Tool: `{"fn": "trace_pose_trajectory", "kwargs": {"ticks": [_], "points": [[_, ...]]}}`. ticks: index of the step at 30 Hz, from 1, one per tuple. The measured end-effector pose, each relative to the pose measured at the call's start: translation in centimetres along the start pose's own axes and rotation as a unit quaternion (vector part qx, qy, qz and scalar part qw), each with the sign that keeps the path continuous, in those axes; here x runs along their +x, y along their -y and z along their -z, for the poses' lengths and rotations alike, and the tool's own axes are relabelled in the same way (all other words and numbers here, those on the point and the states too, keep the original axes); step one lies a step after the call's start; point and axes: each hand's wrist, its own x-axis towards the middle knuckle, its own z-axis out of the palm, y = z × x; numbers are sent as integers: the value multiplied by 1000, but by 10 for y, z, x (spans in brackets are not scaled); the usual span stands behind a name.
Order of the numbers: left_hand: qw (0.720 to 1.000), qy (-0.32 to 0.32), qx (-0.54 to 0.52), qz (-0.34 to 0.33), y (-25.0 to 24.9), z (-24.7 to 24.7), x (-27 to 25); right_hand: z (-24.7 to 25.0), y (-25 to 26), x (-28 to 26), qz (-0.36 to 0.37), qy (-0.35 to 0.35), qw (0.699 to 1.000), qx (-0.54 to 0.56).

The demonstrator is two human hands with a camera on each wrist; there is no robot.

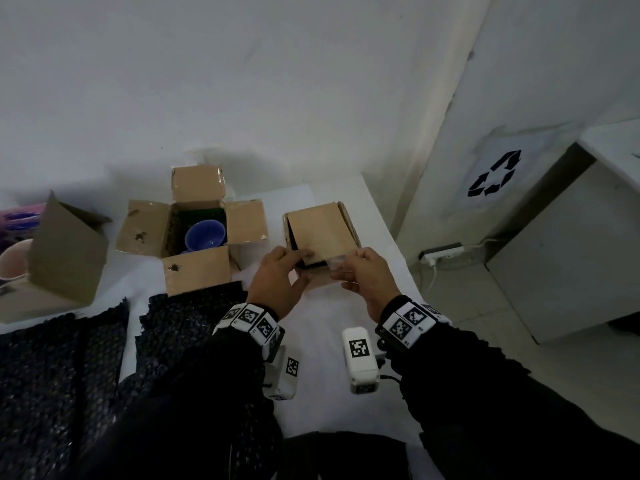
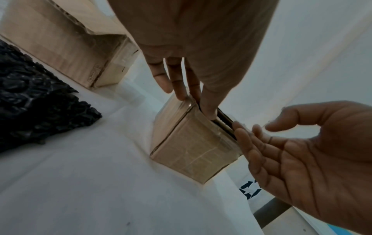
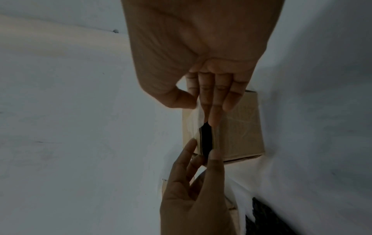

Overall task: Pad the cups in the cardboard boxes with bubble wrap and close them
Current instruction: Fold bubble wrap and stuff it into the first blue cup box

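Observation:
A small cardboard box (image 1: 322, 230) stands on the white table at centre right, its top flap lowered over a dark gap that hides the inside. My left hand (image 1: 294, 261) pinches the flap's near left edge, thumb on top. My right hand (image 1: 349, 265) pinches the near right edge, where a strip of clear tape shows. The left wrist view shows the box (image 2: 193, 147) with left fingertips (image 2: 209, 111) at the slit. In the right wrist view, the right thumb and fingers (image 3: 213, 111) meet at the flap. A second box (image 1: 145, 226) lies open with a blue cup (image 1: 204, 233) inside.
Black bubble wrap sheets (image 1: 62, 368) lie at the near left. A third open box (image 1: 65, 251) and a pink cup (image 1: 10, 261) sit at the far left. The table ends just right of the small box; a power strip (image 1: 441, 252) and white cabinet (image 1: 571, 254) stand beyond.

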Motion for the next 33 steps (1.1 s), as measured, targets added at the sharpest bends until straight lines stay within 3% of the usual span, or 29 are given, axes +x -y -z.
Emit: {"fn": "trace_pose_trajectory", "kwargs": {"ticks": [5, 11, 16, 21, 26, 31, 33], "points": [[999, -9, 49, 9, -1, -3, -2, 1, -12, 4, 0, -47, 999, 23], [997, 2, 32, 64, -3, -3, 6, 3, -34, 13, 17, -88, 995, -45], [997, 0, 70, 20, -2, -4, 1, 3, -48, 20, 61, -79, 991, -90], [983, -68, 161, -63, -7, -17, 5, 1, -47, 17, 91, -85, 989, -81], [983, -35, 168, -58, -14, -27, 20, 6, -47, 25, 79, -78, 993, -47], [983, -43, 166, -64, -7, -28, 24, 19, -56, 32, 59, -134, 975, -167], [982, -45, 167, -69, -7, -27, 24, 28, -54, 37, 92, -128, 971, -182]]}}
